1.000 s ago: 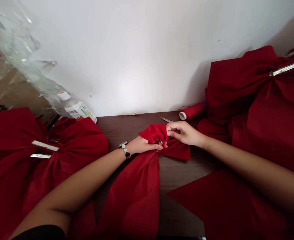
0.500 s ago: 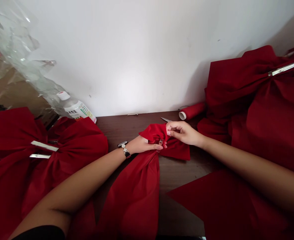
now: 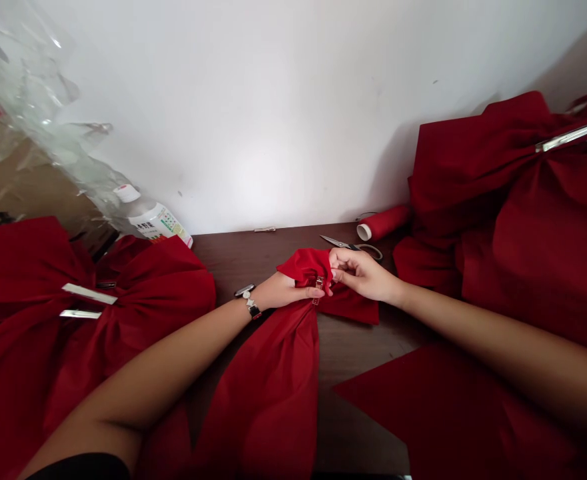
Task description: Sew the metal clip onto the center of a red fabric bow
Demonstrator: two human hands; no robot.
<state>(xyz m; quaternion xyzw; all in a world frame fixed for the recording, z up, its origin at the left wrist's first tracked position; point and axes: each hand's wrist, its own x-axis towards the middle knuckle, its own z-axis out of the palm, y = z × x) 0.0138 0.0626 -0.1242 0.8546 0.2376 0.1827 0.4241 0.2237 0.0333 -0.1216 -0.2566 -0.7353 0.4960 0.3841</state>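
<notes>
A long piece of red fabric (image 3: 273, 373) runs from the near edge of the brown table (image 3: 353, 347) up to a gathered neck in the middle. My left hand (image 3: 288, 292), with a watch on its wrist, is closed round that gathered neck. A small metal clip (image 3: 318, 289) sits on the gather between my hands. My right hand (image 3: 360, 273) pinches the fabric fold right beside the clip, fingers pressed together. Above the gather the cloth fans out in a red tuft (image 3: 308, 263).
Small scissors (image 3: 348, 245) and a red thread spool (image 3: 383, 222) lie by the white wall. Finished red bows with silver clips are heaped at the left (image 3: 83, 313) and right (image 3: 523, 200). A white bottle (image 3: 150, 219) and crumpled clear plastic (image 3: 28, 107) stand at the back left.
My right hand has shifted slightly left, closer to the clip, uncovering the scissors' handle behind it. My left hand keeps its hold.
</notes>
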